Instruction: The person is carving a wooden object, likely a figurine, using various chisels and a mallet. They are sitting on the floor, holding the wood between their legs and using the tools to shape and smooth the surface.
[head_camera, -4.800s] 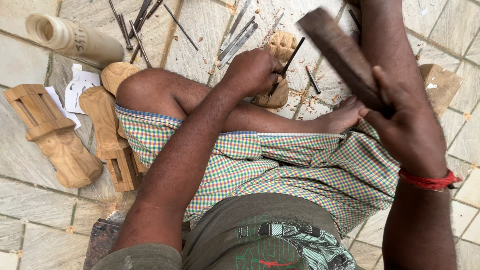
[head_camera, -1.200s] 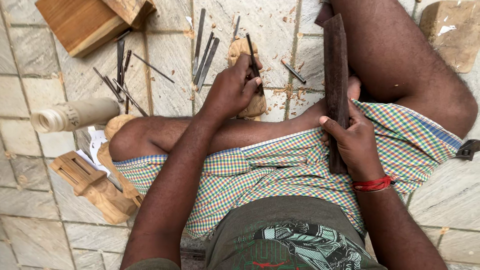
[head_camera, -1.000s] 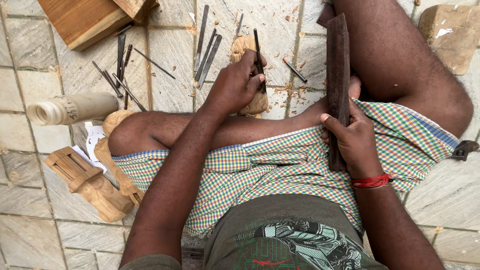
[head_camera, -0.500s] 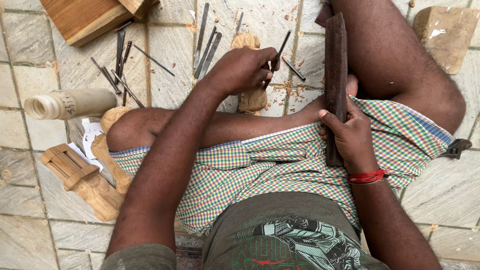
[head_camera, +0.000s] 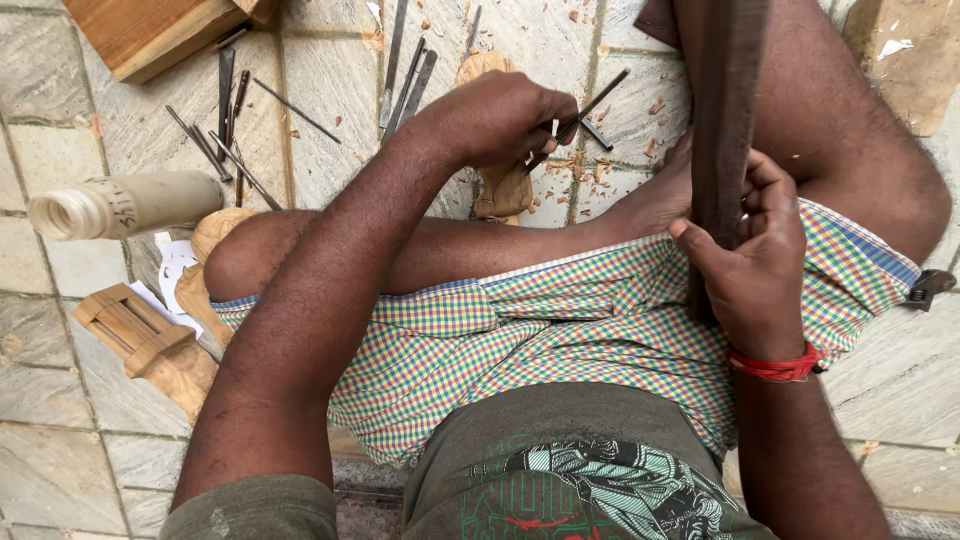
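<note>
chisel (head_camera: 590, 105) now tilted, tip hidden under left hand (head_camera: 500, 120)

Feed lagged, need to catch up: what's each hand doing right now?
Left hand: closed on a thin metal chisel, over the small wooden piece.
Right hand: closed around the dark wooden mallet.

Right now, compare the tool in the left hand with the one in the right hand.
The thin metal chisel in the left hand is slender and slanted, its tip hidden behind the fingers near the small wooden carving; the dark wooden mallet bar in the right hand is thick, broad and nearly upright in the picture. The chisel is pinched in curled fingers; the bar is gripped near its lower end. Both are elongated hand tools.
</note>
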